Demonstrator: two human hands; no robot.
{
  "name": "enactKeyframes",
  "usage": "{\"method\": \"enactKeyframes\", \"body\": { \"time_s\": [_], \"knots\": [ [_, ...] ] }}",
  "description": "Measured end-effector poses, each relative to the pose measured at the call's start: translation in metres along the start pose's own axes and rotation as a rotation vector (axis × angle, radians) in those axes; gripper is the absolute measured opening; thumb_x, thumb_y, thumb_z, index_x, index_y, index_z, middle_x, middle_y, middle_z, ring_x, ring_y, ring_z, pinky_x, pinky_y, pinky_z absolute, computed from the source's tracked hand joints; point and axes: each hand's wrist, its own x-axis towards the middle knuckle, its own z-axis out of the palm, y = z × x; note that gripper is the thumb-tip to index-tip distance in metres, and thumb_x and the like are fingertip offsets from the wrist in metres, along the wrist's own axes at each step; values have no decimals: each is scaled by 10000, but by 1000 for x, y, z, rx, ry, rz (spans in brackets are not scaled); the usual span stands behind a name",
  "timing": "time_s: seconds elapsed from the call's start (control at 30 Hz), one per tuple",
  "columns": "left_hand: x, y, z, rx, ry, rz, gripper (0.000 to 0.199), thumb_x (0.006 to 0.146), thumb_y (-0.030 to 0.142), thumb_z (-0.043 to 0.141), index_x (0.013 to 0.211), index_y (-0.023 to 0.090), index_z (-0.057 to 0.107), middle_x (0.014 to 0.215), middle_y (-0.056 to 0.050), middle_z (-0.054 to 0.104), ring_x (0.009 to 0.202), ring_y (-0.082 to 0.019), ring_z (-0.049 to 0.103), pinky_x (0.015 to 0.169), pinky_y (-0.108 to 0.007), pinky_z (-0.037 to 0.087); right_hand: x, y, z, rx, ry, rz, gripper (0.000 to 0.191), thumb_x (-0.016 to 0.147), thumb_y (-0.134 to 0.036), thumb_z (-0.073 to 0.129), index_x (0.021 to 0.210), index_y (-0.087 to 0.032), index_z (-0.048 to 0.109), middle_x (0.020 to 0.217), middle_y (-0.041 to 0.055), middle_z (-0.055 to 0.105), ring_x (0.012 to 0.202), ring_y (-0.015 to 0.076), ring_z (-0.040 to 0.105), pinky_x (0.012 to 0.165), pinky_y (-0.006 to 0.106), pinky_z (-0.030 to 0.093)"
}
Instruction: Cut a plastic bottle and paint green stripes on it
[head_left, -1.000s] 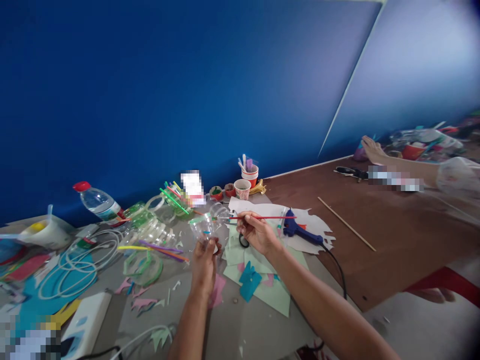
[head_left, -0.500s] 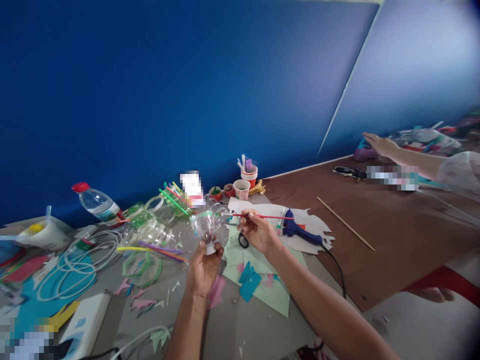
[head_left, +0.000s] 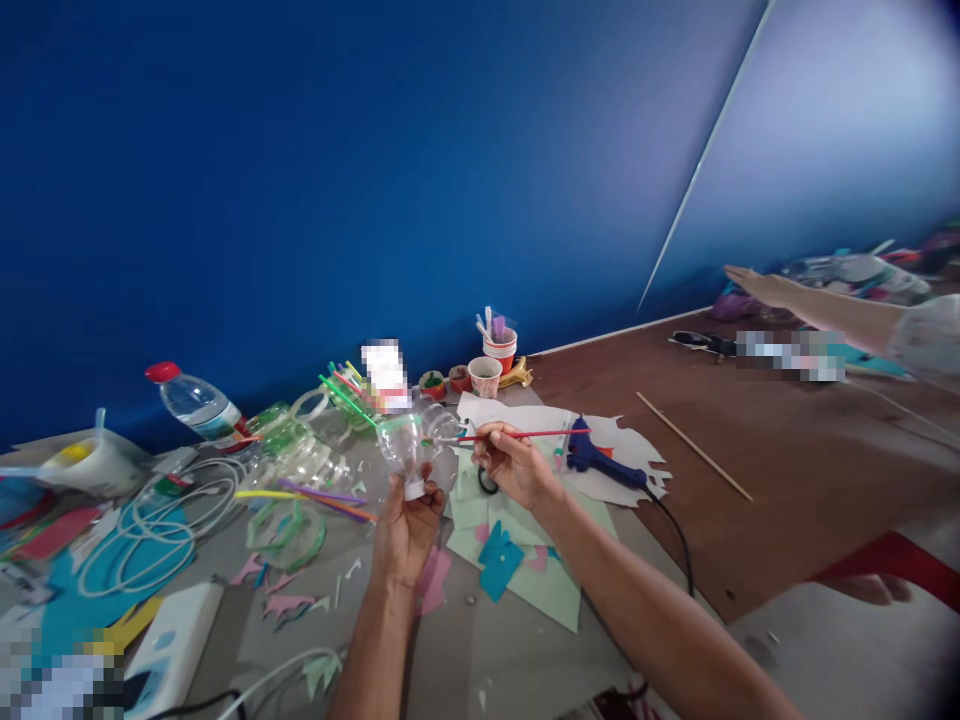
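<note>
My left hand (head_left: 409, 525) is closed around the capped neck of a cut clear plastic bottle top (head_left: 402, 448), which it holds neck down above the table. Some green shows along the bottle's upper rim. A thin paintbrush (head_left: 536, 434) with a red handle is pinched in my right hand (head_left: 514, 463). Its bristle end points left and reaches the bottle's right side; whether it touches the plastic I cannot tell. Below my right hand lie pale green paper sheets (head_left: 555, 585) with a blue paper cutout (head_left: 499, 562) on them.
A blue glue gun (head_left: 607, 462) rests on white paper, its cord running toward the front. Paper cups (head_left: 485, 376) and small paint pots (head_left: 433, 385) stand at the back. Left are a water bottle (head_left: 199, 405), a coiled white cable (head_left: 142, 545) and a power strip (head_left: 176, 650). Another person's arm (head_left: 817, 305) reaches in at right.
My left hand has tilted the bottle top and shifted it slightly left and up. The paintbrush tip has moved left and a little lower, toward the bottle's side.
</note>
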Motion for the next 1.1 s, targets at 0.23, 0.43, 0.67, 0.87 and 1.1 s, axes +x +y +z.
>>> {"method": "enactKeyframes", "body": {
  "time_s": [0.23, 0.43, 0.67, 0.87, 1.1],
  "knots": [
    [1, -2, 1, 24, 34, 84, 202, 767, 323, 710, 859, 147, 673, 891, -79, 715, 623, -102, 614, 626, -246, 531, -2, 7, 1, -127, -13, -9, 173, 732, -335, 722, 812, -182, 703, 638, 22, 656, 537, 103, 512, 501, 225, 375],
    [2, -2, -1, 12, 18, 85, 192, 748, 297, 728, 866, 156, 671, 902, -81, 714, 645, -109, 622, 639, -249, 529, -3, 11, 5, -123, 5, 4, 192, 704, -340, 744, 794, -172, 716, 623, 23, 661, 555, 110, 538, 502, 220, 372],
    [5, -2, -2, -14, 1, 97, 217, 720, 289, 755, 863, 145, 679, 893, -84, 714, 658, -112, 626, 652, -248, 533, -3, 11, 7, -114, 22, 23, 192, 702, -331, 745, 790, -162, 722, 619, 30, 667, 538, 101, 535, 502, 217, 359],
    [5, -3, -1, -37, 38, 102, 160, 757, 267, 720, 823, 128, 678, 768, -52, 691, 644, -122, 634, 651, -260, 544, -4, 15, 7, -130, 17, 27, 178, 714, -325, 730, 787, -164, 717, 623, 29, 656, 542, 104, 529, 504, 225, 355],
    [5, -3, 0, -54, 51, 90, 138, 805, 262, 671, 783, 126, 672, 745, -48, 682, 640, -119, 633, 662, -263, 548, -5, 15, 9, -135, 12, 25, 165, 715, -316, 725, 782, -165, 723, 623, 29, 649, 546, 106, 519, 505, 230, 350]
  ]
}}
